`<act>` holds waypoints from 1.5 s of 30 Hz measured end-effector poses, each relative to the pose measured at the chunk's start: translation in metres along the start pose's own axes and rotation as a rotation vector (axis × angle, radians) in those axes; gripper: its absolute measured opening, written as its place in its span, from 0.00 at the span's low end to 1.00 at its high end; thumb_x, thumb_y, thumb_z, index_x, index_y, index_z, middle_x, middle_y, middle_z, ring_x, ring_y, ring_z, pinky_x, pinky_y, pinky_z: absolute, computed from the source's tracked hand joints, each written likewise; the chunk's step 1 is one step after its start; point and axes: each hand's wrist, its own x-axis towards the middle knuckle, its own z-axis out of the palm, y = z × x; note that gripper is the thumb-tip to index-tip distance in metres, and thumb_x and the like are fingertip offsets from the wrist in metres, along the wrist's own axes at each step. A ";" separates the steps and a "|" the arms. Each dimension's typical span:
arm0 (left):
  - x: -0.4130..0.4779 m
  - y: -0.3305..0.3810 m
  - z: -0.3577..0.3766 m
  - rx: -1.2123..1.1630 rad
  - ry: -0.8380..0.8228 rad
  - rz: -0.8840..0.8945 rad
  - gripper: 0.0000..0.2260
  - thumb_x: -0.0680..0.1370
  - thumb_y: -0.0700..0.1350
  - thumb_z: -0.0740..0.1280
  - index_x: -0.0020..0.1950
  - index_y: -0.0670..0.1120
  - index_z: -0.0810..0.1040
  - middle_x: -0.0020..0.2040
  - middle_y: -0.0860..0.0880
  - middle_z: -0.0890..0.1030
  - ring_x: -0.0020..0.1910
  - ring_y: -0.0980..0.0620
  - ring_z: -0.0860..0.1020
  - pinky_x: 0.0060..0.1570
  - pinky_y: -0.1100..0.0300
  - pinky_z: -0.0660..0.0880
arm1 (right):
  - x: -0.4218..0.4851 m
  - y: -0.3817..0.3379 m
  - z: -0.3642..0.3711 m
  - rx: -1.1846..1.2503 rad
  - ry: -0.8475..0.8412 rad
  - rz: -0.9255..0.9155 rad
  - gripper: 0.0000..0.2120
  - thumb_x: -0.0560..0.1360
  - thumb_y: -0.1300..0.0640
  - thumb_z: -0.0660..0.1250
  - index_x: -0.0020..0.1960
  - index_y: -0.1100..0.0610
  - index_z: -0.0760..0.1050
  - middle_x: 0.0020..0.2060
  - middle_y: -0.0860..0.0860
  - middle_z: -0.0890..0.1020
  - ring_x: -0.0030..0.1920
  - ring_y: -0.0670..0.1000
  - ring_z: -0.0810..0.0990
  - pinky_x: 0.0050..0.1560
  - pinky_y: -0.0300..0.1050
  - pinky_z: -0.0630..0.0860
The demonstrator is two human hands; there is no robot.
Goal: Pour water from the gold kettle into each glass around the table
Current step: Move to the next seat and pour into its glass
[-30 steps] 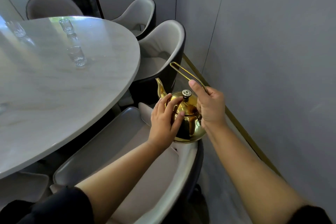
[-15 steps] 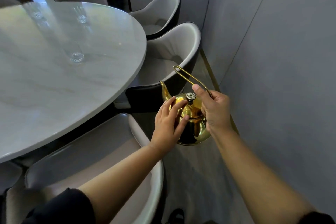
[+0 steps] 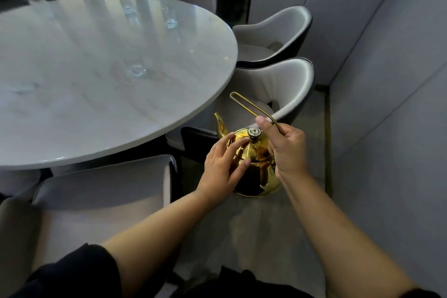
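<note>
Beside the marble table [image 3: 72, 116] | gold kettle [image 3: 256, 176] is held aloft, its wire handle [image 3: 249, 106] clamped in the curled right hand [image 3: 287, 150] | lid [image 3: 242, 135] is steadied by the left hand [image 3: 221, 169], fingers straight and slightly apart | spout [image 3: 219, 123] is best kept level until the nearest glass [image 3: 137, 70] is reached

Gold kettle [image 3: 256, 167], white veined table [image 3: 96, 94] (grey chairs [image 3: 273, 31])

Both forearms bare, stretched fwd, slightly converging. R hand [image 3: 287, 150] curled round kettle [image 3: 258, 162] wire handle, thumb laid up along it. L hand [image 3: 221, 170] palm down, fingers straight + spread, tips resting on kettle lid, no grip.
</note>
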 end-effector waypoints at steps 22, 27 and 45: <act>0.194 -0.082 -0.050 0.061 0.111 -0.130 0.22 0.78 0.58 0.61 0.71 0.63 0.60 0.76 0.57 0.55 0.71 0.61 0.55 0.71 0.52 0.60 | 0.232 0.028 0.100 0.019 -0.312 0.063 0.23 0.68 0.49 0.73 0.26 0.60 0.66 0.18 0.46 0.65 0.20 0.44 0.62 0.26 0.36 0.66; 0.232 -0.102 -0.067 0.087 0.122 -0.171 0.22 0.78 0.58 0.60 0.71 0.64 0.59 0.76 0.55 0.57 0.72 0.59 0.56 0.70 0.57 0.57 | 0.283 0.038 0.132 0.020 -0.383 0.082 0.24 0.69 0.52 0.75 0.23 0.53 0.63 0.17 0.45 0.64 0.20 0.44 0.59 0.28 0.40 0.64; 0.311 -0.167 -0.135 0.046 0.160 -0.354 0.24 0.78 0.58 0.59 0.70 0.68 0.52 0.77 0.58 0.52 0.75 0.53 0.57 0.71 0.52 0.62 | 0.395 0.055 0.257 -0.103 -0.670 0.054 0.27 0.70 0.53 0.75 0.20 0.51 0.63 0.17 0.44 0.63 0.21 0.45 0.60 0.28 0.39 0.64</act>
